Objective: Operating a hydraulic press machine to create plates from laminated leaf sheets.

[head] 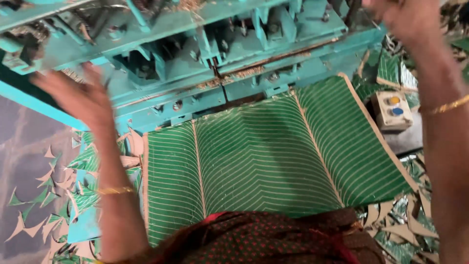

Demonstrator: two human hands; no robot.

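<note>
Patterned cloth (273, 242) over green sheet's (264, 156) edge.

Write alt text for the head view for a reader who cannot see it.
A green sheet with pale leaf-vein stripes lies in front of a teal machine. The person's left hand and right hand are raised near the machine, holding nothing visible. Triangular offcuts litter the floor, and a two-button control box sits at right.

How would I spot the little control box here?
Start at the big teal machine, then follow the green striped sheet to its right edge. There sits a small cream box. Unlike the scraps around it, it carries two round buttons, yellow above blue.
</note>
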